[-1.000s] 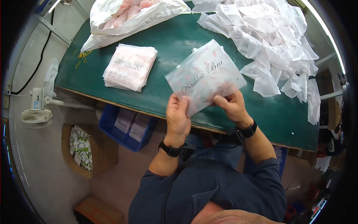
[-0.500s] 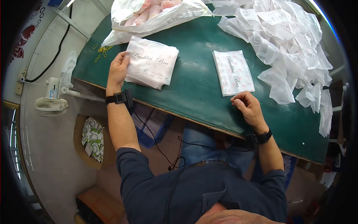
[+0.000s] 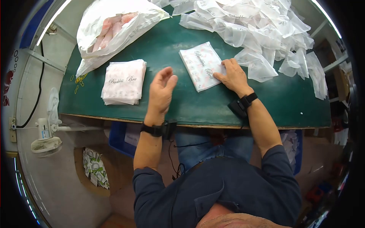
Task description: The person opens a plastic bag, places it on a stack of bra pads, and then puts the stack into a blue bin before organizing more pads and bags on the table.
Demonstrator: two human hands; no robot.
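A neat stack of frosted plastic bags (image 3: 199, 64), printed "Backless Bra", lies tilted on the green table. My right hand (image 3: 236, 78) grips its right edge, the thumb on top and the fingers along the side. My left hand (image 3: 161, 91) is held over the table between this stack and a second one, its fingers loosely curled and apart with nothing in them. That second stack of printed bags (image 3: 123, 83) sits to the left with slightly uneven edges, touched by neither hand.
A big white sack (image 3: 114, 41) of pinkish items stands open at the back left, yellow rubber bands (image 3: 80, 79) beside it. Loose printed bags (image 3: 258, 30) are heaped at the back right. Below the table are a blue bin (image 3: 119, 138) and a small fan (image 3: 46, 146).
My left hand has let go of the left stack and moved right. My right hand has come onto the edge of the right stack. The view has shifted too.
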